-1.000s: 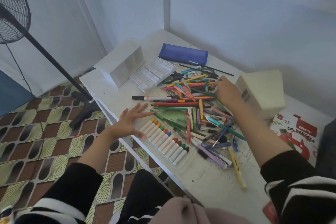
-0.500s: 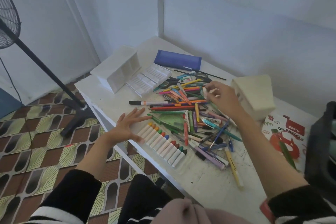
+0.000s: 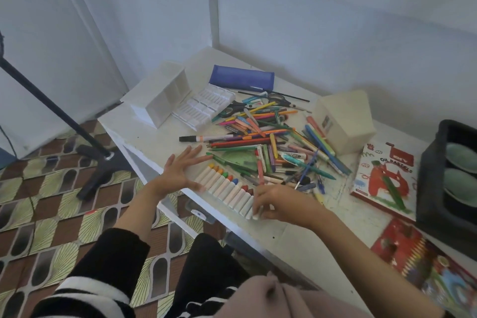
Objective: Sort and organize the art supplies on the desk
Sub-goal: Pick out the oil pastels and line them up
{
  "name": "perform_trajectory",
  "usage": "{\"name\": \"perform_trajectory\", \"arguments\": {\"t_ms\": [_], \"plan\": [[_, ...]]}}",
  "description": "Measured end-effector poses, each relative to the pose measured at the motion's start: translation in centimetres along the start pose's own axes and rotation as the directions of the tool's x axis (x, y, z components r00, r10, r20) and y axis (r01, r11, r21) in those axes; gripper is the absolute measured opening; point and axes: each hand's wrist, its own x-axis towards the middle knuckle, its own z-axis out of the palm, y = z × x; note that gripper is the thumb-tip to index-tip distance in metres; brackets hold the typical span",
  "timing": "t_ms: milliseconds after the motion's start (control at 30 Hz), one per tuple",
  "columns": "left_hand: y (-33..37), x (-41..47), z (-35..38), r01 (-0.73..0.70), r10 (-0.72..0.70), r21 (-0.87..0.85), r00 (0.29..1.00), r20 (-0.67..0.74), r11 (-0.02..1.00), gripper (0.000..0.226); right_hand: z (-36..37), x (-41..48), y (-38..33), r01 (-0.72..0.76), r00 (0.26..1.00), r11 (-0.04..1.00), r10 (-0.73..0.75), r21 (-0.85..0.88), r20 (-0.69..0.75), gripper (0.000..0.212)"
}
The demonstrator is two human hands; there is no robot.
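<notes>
The left hand [image 3: 180, 171] lay flat, fingers spread, empty. The right hand [image 3: 278, 201] pinched a crayon [image 3: 254, 214] ending the crayon row [image 3: 227, 188], which ran between the hands from 10 to 4 o'clock.

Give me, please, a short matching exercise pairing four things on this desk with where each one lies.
Things:
1. pencil case
2. crayon row
3. pastels box
4. black marker

Places:
A. at the near desk edge, between both hands
B. at the back, by the wall
C. right of the pile, by the black tray
D. left edge of the pile, cap pointing left

Pairs: 1-B, 2-A, 3-C, 4-D
</notes>
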Motion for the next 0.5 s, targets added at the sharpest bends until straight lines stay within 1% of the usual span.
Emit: {"name": "perform_trajectory", "arguments": {"t_ms": [67,167,233,333,367,433,500], "plan": [[0.2,-0.1,0.0,0.002,-0.002,0.006,1.0,-0.002,1.0,0.082,0.4,-0.2,-0.1,-0.006,1.0,0.999,0.005,-0.038,-0.025,0.018],[0.3,-0.1,-0.1,0.0,0.0,0.011,1.0,-0.006,1.0,0.079,1.0,-0.7,-0.2,-0.023,0.996,0.997,0.016,-0.077,-0.084,0.025],[0.3,-0.2,-0.3,-0.014,0.014,0.008,1.0,0.004,1.0,0.077,1.4,-1.0,-0.3,-0.07,0.983,0.997,0.063,-0.037,-0.171,0.022],[0.1,-0.2,-0.1,-0.018,0.018,0.028,1.0,0.003,0.999,0.074,1.9,-1.1,-0.3,-0.159,0.934,0.985,0.174,0.072,-0.314,0.007],[0.0,-0.1,-0.1,-0.025,0.025,0.044,1.0,0.003,0.999,0.074,2.2,-1.0,-0.5,-0.195,0.915,0.974,0.223,0.117,-0.336,0.01],[-0.2,0.0,-0.2,-0.032,0.031,0.072,0.999,0.01,0.997,0.08,2.8,-0.8,-0.8,-0.272,0.894,0.947,0.314,0.171,-0.321,0.02],[-0.3,0.0,-0.1,-0.042,0.041,0.093,0.999,0.008,0.995,0.082,3.4,-0.6,-1.0,-0.338,0.879,0.927,0.372,0.16,-0.299,0.026]]}}
